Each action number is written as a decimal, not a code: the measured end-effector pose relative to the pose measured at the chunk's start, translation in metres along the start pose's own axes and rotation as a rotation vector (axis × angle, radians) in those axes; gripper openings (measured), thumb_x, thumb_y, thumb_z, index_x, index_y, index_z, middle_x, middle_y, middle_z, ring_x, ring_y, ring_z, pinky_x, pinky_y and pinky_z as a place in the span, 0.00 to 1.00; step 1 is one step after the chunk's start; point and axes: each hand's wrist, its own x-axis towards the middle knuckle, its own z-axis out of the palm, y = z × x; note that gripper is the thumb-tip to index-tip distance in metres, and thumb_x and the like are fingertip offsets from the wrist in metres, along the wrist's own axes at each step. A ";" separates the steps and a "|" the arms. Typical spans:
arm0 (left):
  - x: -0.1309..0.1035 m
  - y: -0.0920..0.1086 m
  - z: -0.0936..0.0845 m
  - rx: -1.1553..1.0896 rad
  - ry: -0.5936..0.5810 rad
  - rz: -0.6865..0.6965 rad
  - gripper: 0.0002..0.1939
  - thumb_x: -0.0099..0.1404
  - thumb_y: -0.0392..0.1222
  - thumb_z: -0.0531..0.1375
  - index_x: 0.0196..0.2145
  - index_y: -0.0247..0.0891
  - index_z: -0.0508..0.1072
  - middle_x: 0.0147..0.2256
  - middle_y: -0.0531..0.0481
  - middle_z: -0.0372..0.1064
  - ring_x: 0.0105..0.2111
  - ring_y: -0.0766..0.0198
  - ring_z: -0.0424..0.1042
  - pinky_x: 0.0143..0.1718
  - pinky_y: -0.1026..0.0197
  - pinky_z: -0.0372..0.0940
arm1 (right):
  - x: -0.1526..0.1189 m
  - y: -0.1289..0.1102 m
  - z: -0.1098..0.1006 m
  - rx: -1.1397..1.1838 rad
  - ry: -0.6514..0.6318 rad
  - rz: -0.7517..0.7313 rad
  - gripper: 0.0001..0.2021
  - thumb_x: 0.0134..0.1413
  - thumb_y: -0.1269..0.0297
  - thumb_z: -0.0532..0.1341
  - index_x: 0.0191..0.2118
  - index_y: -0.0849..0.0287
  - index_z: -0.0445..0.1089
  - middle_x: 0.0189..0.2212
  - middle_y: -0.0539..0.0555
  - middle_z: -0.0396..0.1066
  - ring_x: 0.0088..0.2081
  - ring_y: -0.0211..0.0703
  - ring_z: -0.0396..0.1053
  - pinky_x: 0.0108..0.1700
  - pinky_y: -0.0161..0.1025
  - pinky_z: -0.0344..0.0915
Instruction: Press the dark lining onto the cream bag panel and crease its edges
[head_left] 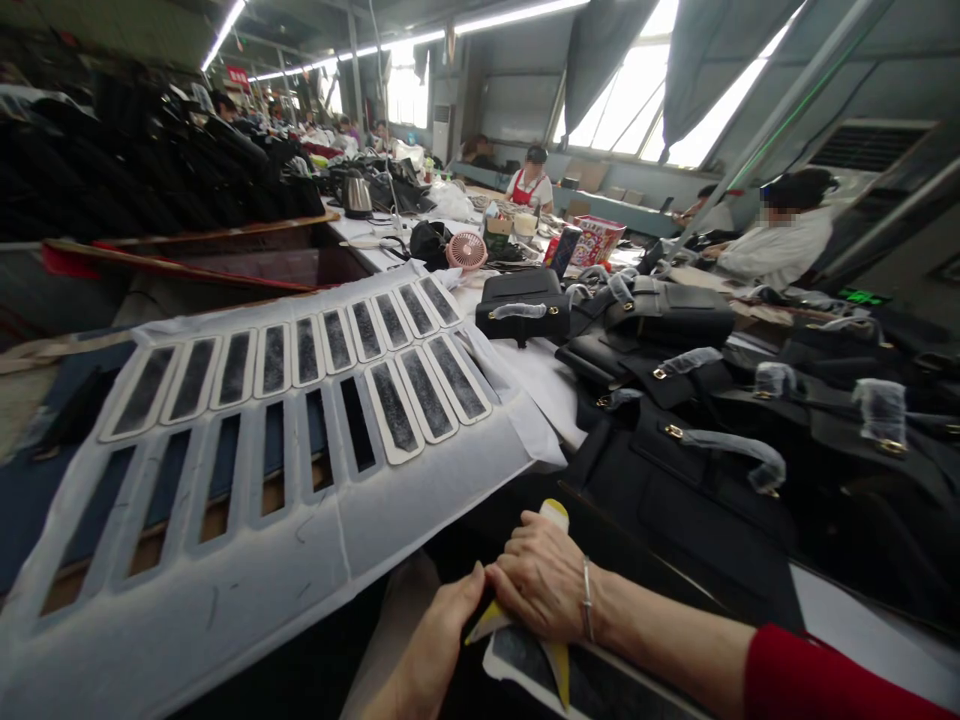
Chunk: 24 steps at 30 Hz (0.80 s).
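At 6 o'clock on the worktop (540,375), the right hand (544,585) is curling closed around a yellow-backed strip (555,515), pressing it onto a dark piece with a white edge (525,665). The left hand (442,625) is resting half open, thumb touching the strip's lower end, gripping nothing. At 10 o'clock, a white slotted sheet (300,500) is overhanging. Risk: the strip may crease or stick crooked if the hands are pulling unevenly.
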 end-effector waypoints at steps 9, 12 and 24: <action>0.008 -0.002 -0.006 0.153 -0.186 0.081 0.23 0.66 0.54 0.58 0.51 0.37 0.76 0.38 0.47 0.78 0.39 0.57 0.72 0.45 0.58 0.63 | -0.020 0.002 -0.004 0.192 -0.089 0.211 0.25 0.67 0.57 0.41 0.24 0.58 0.65 0.24 0.55 0.73 0.26 0.41 0.65 0.42 0.48 0.49; 0.012 -0.011 -0.009 0.222 -0.143 0.086 0.26 0.64 0.56 0.58 0.52 0.36 0.75 0.38 0.46 0.78 0.39 0.57 0.72 0.44 0.58 0.63 | -0.030 0.015 -0.009 0.341 -0.099 0.444 0.31 0.68 0.49 0.37 0.19 0.58 0.62 0.20 0.55 0.70 0.24 0.42 0.65 0.39 0.45 0.53; 0.003 -0.005 -0.005 0.402 -0.085 0.115 0.25 0.67 0.52 0.53 0.55 0.36 0.72 0.50 0.43 0.75 0.51 0.53 0.70 0.55 0.57 0.61 | -0.025 0.016 -0.029 1.171 -0.137 0.590 0.46 0.53 0.26 0.44 0.66 0.57 0.55 0.43 0.57 0.70 0.41 0.46 0.68 0.43 0.42 0.65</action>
